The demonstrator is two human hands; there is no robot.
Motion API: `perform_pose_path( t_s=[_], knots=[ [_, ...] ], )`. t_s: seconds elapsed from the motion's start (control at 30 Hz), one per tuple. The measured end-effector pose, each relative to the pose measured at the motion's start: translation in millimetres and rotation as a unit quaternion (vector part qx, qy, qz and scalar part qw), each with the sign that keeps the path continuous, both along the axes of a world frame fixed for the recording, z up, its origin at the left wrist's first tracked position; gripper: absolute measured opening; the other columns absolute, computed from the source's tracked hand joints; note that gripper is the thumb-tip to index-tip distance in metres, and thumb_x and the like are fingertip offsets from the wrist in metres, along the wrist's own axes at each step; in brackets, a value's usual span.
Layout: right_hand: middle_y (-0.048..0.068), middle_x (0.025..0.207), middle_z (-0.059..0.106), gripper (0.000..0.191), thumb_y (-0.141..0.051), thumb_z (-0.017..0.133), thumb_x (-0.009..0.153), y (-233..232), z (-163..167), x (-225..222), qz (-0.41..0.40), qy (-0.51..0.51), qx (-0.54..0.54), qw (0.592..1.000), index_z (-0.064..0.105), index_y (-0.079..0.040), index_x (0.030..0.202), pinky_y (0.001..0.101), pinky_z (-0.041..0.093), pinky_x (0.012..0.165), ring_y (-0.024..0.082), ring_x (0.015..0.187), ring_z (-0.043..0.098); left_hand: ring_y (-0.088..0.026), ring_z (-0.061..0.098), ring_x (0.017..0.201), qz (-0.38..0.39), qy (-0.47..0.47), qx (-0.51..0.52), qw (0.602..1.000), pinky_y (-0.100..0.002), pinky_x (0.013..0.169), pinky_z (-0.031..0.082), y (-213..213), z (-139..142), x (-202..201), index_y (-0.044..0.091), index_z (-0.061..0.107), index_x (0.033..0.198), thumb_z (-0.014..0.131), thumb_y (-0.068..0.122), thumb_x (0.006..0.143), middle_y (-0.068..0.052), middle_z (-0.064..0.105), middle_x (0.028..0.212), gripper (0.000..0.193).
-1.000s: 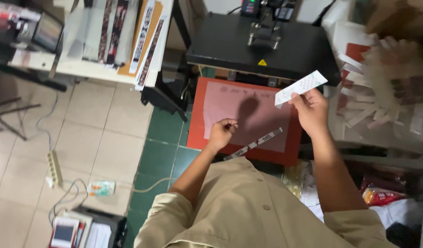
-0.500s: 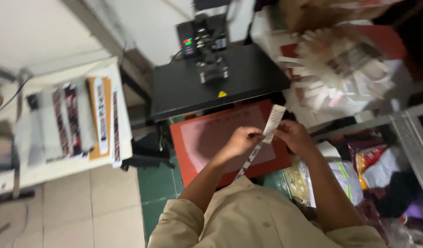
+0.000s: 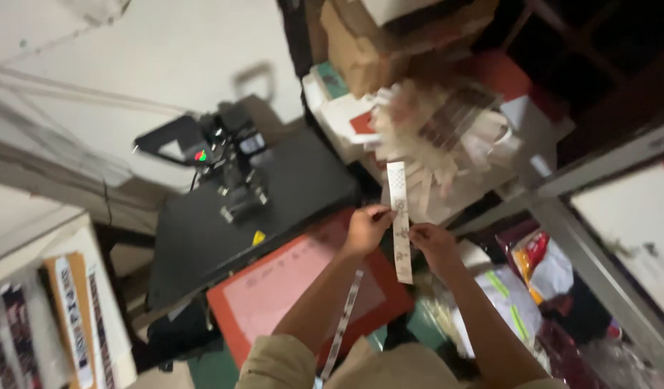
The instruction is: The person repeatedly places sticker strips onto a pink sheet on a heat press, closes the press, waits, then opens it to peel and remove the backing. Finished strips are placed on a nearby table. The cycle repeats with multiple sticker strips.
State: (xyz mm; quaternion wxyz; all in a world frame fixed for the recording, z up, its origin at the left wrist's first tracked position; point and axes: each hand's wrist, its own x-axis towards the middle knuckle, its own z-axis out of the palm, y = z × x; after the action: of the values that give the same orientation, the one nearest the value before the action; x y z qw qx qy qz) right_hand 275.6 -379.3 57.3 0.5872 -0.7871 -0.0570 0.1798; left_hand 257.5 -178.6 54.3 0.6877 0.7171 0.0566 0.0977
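Paper is what I am holding: a long, thin white strip (image 3: 399,220) with small printed patterns on it. It is standing almost straight up and down in front of me, over the right edge of the red pad (image 3: 289,288).

I am pinching the strip near its middle with both hands. My left hand (image 3: 366,229) is gripping its left edge, thumb and fingers pressed together on it. My right hand (image 3: 433,241) is touching the right edge just below; I think it is pinching too, but the picture is a bit blurry there.

I am guessing the strip is very light and thin. It looks a little stiff, since the top part is staying up without flopping. It could bend or crease if I squeeze hard, so holding it by the edges near the middle seems best.

A second strip (image 3: 344,317), narrow and floppy, is hanging down from near my left arm across the red pad.

Behind the pad, the black heat press (image 3: 238,202) is sitting open. To the right, a messy pile of paper pieces (image 3: 447,137) is lying on a shelf. Cardboard boxes (image 3: 375,36) are stacked above it.
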Motion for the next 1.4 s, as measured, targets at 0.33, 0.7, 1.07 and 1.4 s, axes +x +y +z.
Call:
perform_pose_path(
  t_s=[0.33, 0.7, 1.07, 1.4],
  knots=[
    [0.0, 0.081, 0.063, 0.011, -0.011, 0.069, 0.096, -33.0, 17.4, 295.0, -0.154, 0.1, 0.143, 0.973, 0.071, -0.006, 0.105, 0.0294, 0.041, 0.058, 0.012, 0.066, 0.053, -0.02, 0.071, 0.083, 0.042, 0.237, 0.045, 0.969, -0.036, 0.073, 0.058, -36.5, -43.7, 28.7, 0.009, 0.074, 0.118, 0.074, 0.027, 0.088, -0.01, 0.078, 0.099, 0.035],
    [0.009, 0.091, 0.069, 0.01, -0.006, 0.066, 0.091, -11.4, -31.9, 317.3, -0.236, 0.099, 0.115, 0.96, 0.064, -0.002, 0.099, 0.0364, 0.053, 0.067, 0.02, 0.079, 0.065, -0.023, 0.073, 0.079, 0.139, 0.292, 0.069, 0.944, -0.035, 0.075, 0.059, -20.5, -100.0, -62.4, 0.005, 0.076, 0.114, 0.07, 0.024, 0.092, -0.014, 0.08, 0.086, 0.03],
    [0.012, 0.099, 0.074, 0.036, -0.027, 0.073, 0.088, 43.4, -120.9, 42.9, 0.377, -0.056, -0.148, 0.913, 0.07, -0.005, 0.115, 0.0388, 0.056, 0.083, 0.026, 0.091, 0.073, -0.035, 0.074, 0.086, 0.365, 0.455, 0.145, 0.799, -0.044, 0.08, 0.058, -26.5, -125.9, -224.6, 0.014, 0.08, 0.099, 0.068, 0.028, 0.085, -0.015, 0.078, 0.091, 0.023],
    [0.014, 0.108, 0.074, 0.036, -0.026, 0.069, 0.09, 67.4, -152.8, -47.8, 0.645, -0.056, -0.139, 0.75, 0.068, -0.005, 0.119, 0.0379, 0.058, 0.081, 0.026, 0.092, 0.073, -0.038, 0.072, 0.099, 0.555, 0.564, -0.021, 0.611, -0.047, 0.088, 0.056, -35.6, -154.5, -327.9, 0.017, 0.08, 0.106, 0.063, 0.027, 0.088, -0.017, 0.076, 0.103, 0.027]
  ],
)
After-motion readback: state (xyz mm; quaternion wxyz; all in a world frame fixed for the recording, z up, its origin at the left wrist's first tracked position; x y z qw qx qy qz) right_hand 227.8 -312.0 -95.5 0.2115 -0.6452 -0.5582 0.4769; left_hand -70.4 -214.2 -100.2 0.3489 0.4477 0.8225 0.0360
